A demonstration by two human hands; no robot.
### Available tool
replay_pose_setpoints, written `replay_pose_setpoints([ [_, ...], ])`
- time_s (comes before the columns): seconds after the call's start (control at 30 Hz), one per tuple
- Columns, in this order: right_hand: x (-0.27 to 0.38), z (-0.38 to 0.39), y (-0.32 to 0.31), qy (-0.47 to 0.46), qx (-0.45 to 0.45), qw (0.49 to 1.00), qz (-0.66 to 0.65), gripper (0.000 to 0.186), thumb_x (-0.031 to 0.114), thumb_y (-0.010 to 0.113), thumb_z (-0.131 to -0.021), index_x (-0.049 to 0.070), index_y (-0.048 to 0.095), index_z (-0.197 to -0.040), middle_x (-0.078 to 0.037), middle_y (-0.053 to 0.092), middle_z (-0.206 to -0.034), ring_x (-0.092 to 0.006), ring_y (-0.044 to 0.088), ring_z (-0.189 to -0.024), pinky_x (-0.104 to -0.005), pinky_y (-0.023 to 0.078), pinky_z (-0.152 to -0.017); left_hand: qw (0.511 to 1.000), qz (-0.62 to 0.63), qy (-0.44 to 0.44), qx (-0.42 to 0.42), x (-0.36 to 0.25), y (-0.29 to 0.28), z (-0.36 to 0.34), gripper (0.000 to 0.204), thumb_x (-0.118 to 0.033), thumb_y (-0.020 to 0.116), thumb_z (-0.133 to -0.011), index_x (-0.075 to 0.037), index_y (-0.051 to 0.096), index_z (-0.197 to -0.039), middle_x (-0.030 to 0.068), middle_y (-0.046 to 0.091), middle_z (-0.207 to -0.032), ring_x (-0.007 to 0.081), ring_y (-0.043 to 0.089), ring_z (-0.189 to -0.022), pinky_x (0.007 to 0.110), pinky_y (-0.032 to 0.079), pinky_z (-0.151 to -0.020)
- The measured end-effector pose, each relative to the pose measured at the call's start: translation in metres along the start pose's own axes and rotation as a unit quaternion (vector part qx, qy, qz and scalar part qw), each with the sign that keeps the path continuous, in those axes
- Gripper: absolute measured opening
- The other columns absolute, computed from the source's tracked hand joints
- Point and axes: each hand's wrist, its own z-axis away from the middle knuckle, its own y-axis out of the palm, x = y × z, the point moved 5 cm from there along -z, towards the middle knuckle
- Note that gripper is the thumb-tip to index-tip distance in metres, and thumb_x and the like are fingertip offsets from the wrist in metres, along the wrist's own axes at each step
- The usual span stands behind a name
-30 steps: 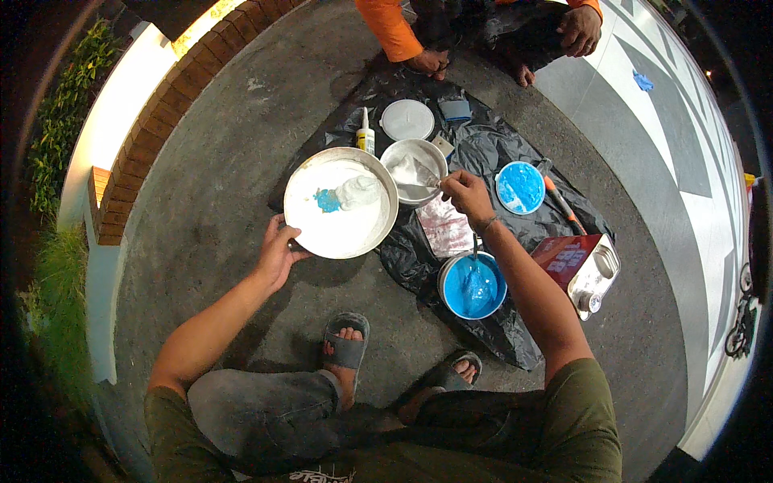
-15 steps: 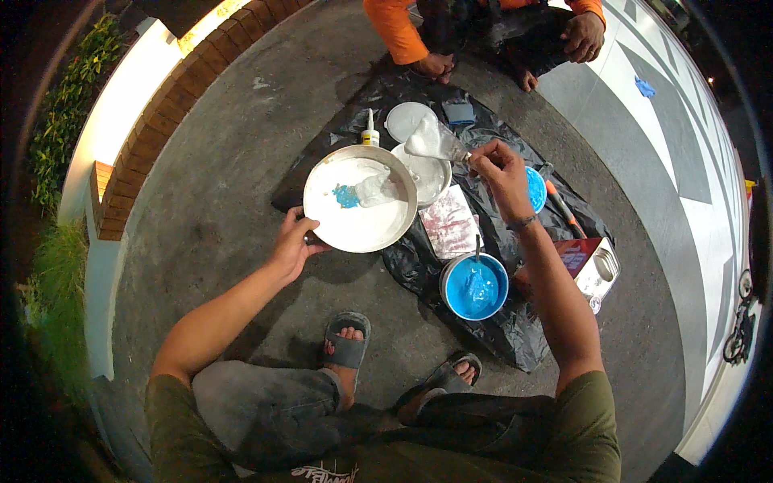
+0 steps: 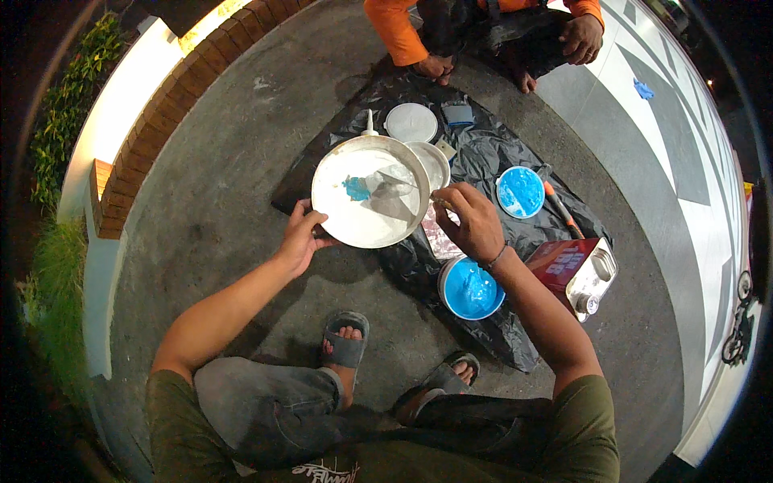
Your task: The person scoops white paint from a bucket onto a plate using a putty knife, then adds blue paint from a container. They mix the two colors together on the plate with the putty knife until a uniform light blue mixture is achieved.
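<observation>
Left hand curled on the near-left rim of a wide white bowl, holding it above the black plastic sheet spread on the concrete floor. Inside the bowl, white paint with a small blue blob left of centre. Right hand closed at the bowl's right rim, pinching what looks like a thin stick that reaches toward the blob, though too slim to make out for sure. Just beyond the bowl, a smaller white tub, a round white lid and a small white bottle. Right of the hand, a blue lid; below the wrist, an open can of blue paint; beside that, a red rectangular tin. At the far edge of the sheet, another person in orange sleeves, one hand resting on the plastic.
</observation>
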Motion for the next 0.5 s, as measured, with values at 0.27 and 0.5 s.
replay_pose_setpoints([
  [0.27,0.0065,-0.0026,-0.0033,-0.001,-0.001,1.000,0.003,0.022,0.004,0.072,-0.081,0.008,0.061,-0.099,-0.010,0.062,-0.089,-0.0302,0.064,-0.079,-0.0403,0.054,-0.068,1.000,0.010,0.003,0.004,-0.0030,0.0049,0.0035,0.044,-0.019,0.063,-0.090,-0.010,0.039,-0.125,0.0121,0.054,-0.121,0.0251,0.057,-0.108,0.050,0.056,-0.087],
  [0.5,0.0013,0.0039,-0.0055,0.013,-0.004,1.000,-0.013,0.023,0.005,0.074,-0.081,0.006,0.060,-0.100,-0.011,0.062,-0.090,-0.0305,0.064,-0.081,-0.0401,0.054,-0.069,1.000,0.005,-0.001,0.005,-0.0042,0.0075,0.0043,0.043,-0.019,0.063,-0.090,-0.009,0.038,-0.124,0.0130,0.053,-0.120,0.0249,0.057,-0.109,0.050,0.056,-0.089],
])
